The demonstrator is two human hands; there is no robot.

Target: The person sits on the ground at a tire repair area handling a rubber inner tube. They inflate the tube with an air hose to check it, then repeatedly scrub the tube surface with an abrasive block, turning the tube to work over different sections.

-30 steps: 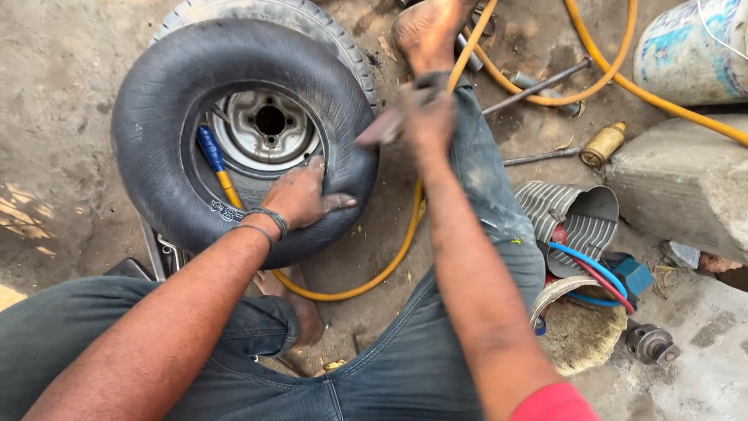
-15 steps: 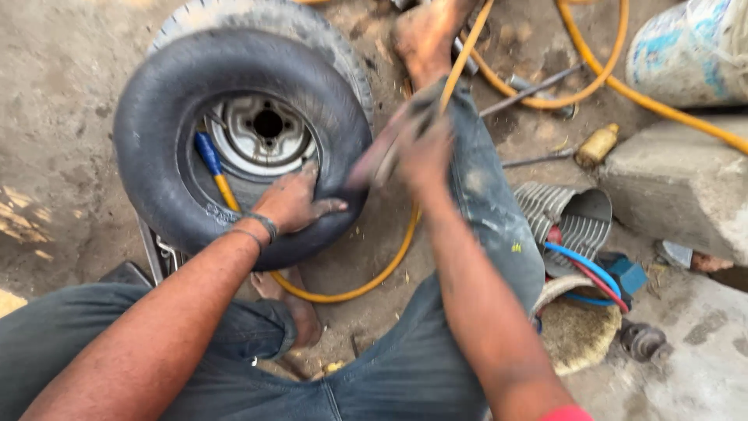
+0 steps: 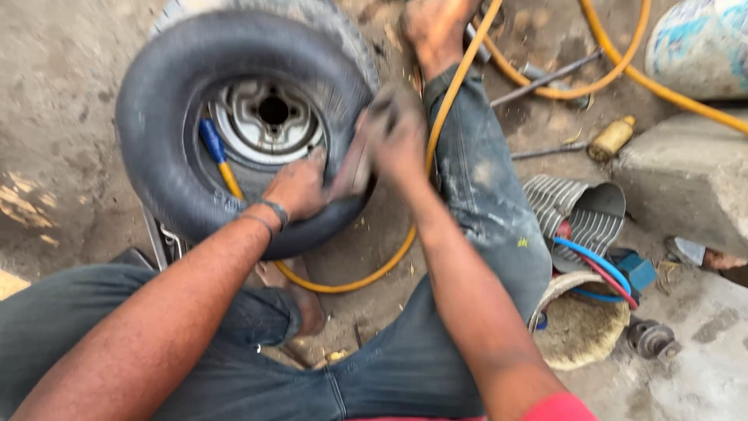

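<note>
A black tyre (image 3: pixel 167 168) lies flat on the dirt ground (image 3: pixel 54 93), mounted on a grey steel rim (image 3: pixel 265 117) whose hub hole sits at the centre. The person sits right against the near edge of the tyre, legs in dark jeans (image 3: pixel 483 210) spread to either side of it, with one bare foot (image 3: pixel 432 27) showing beyond the far right edge of the tyre.

The left hand (image 3: pixel 296 187) rests on the near right sidewall of the tyre, palm down, fingers pressed together and curled onto the rubber; a dark band circles its wrist. The right hand (image 3: pixel 393 136) is at the right edge of the tyre, just beside the left hand, and is blurred; it seems closed around something grey and flat, but what it grips cannot be told.

A yellow hose (image 3: pixel 382 265) curves out from under the near side of the tyre, runs along the right leg and loops away past the foot. A short blue-handled tool (image 3: pixel 212 140) lies in the gap between rim and tyre on the left side of the rim.

To the right of the tyre, well apart from it, lie a thin metal rod (image 3: pixel 545 82), a small brass fitting (image 3: pixel 612 139), a ribbed metal can (image 3: pixel 580 210) on its side, a blue hose (image 3: pixel 596 261) with a red one beside it, and a concrete block (image 3: pixel 689 187). A pale painted drum (image 3: pixel 701 43) stands farthest right of the tyre
</note>
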